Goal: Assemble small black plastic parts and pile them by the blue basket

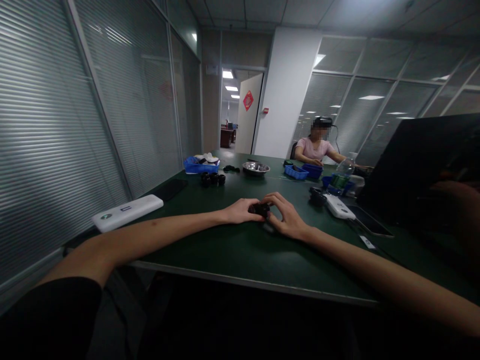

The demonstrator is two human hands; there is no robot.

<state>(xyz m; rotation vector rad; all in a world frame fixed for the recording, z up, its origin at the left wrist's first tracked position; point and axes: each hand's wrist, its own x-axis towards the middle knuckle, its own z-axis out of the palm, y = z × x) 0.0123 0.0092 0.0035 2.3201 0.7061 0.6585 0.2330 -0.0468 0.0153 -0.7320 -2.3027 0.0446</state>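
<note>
A small dark, rounded part (258, 209) is held just above the green table, between both hands. My left hand (238, 211) is closed around its left side, thumb and fingers against it. My right hand (288, 218) pinches its right end with curved fingertips. The part's exact kind is too dark and small to make out. A pale blurred spot shows on the table below the right fingers. Several similar black round pieces (212, 179) stand farther back on the left, and more black pieces (318, 196) lie to the right.
A blue basket (191, 166), a steel bowl (255, 169) and smaller blue trays (296, 173) line the back. White power banks (127, 212) lie at both sides. A water bottle (343, 175) and a large black screen (420, 165) stand right. Across the table sits a person (317, 147).
</note>
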